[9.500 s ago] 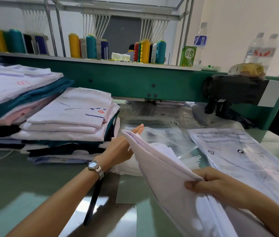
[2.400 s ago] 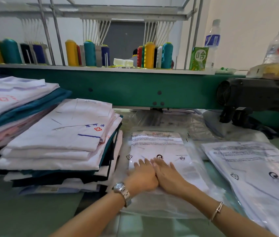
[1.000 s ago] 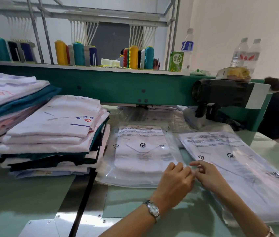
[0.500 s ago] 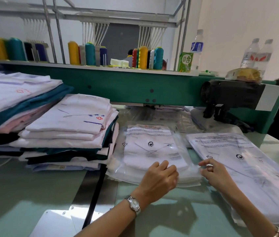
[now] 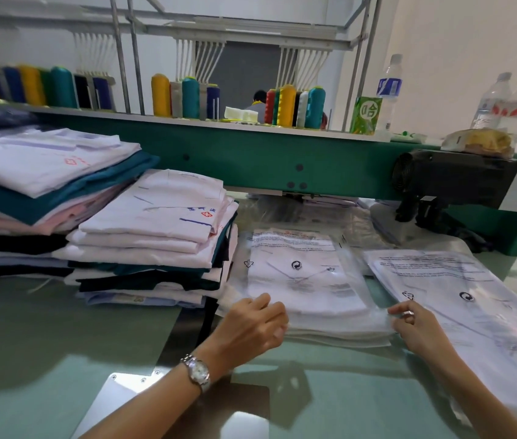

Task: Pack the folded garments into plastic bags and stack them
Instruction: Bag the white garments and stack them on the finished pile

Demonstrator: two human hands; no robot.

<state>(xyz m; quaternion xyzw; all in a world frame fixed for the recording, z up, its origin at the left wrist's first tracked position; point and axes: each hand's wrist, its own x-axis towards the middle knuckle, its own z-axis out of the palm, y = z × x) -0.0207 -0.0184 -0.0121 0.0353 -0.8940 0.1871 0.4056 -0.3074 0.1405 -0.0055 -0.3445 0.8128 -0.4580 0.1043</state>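
bagged garment (image 5: 308, 280) lower centre of frame, flat on glossy green table (image 5: 61, 343), long axis running away from camera, text block at far end | clear crinkly plastic, black print, white folded cloth inside, rectangular | left hand (image 5: 251, 324) grips near left edge, fingers curled | right hand (image 5: 415, 324) pinches near right corner

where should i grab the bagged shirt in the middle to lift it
Take the bagged shirt by its two near corners, coming from the near edge and sliding under it. It lies flat and limp, the folded garment stack crowds its left side, and the near edge is open.
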